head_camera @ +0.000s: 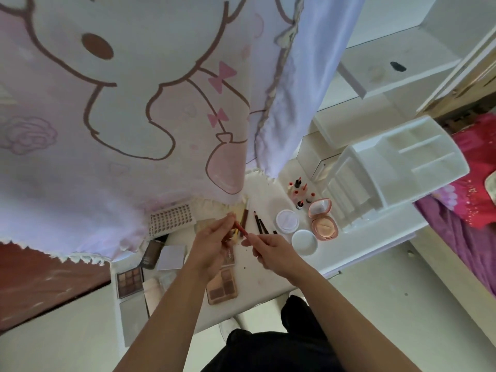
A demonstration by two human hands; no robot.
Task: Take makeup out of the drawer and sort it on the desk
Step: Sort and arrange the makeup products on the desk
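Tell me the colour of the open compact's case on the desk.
The compact is pink, with a peach powder pan; head view.

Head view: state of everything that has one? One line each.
left hand, grips red pencil
right hand, pinches the pencil's near end
pink compact, open, lid up
white jar, looks open, lid beside it
peach palette, open
brown palette, open, lid flat
lip tubes, upright

Probably a bedroom at home. A cartoon-print curtain [128, 108] hangs over a white desk [264, 279]; pink bedding [472, 205] lies beside it.
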